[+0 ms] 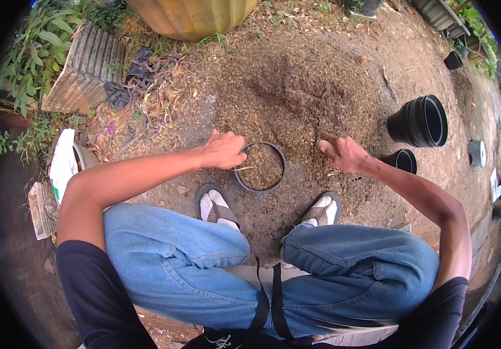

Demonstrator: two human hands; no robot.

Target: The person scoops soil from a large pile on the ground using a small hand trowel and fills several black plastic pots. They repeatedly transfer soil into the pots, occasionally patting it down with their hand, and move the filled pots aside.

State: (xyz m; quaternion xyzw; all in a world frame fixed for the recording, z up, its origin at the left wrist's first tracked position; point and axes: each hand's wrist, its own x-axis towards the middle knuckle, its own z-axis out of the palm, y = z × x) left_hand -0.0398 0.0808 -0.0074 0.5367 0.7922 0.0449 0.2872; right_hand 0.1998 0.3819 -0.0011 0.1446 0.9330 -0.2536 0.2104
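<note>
A round black plant pot [283,171] stands between my feet, filled with a brown, chaff-like potting mix [261,163]. My left hand [225,149] grips its rim on the left side. A thin pale strip [244,169] crosses the rim just below my fingers. My right hand [347,153] is closed around the light-coloured handle [322,144] of a small hand tool. The tool's working end is buried or hidden in the big mound of loose mix [302,91], so its kind cannot be told.
Nested black pots [420,121] lie tilted at the right, with another black pot [401,161] below them. A large yellowish planter [193,17] stands beyond the mound. Corrugated sheets [89,65] and black plastic [117,95] are at the left, near a white bag [63,161].
</note>
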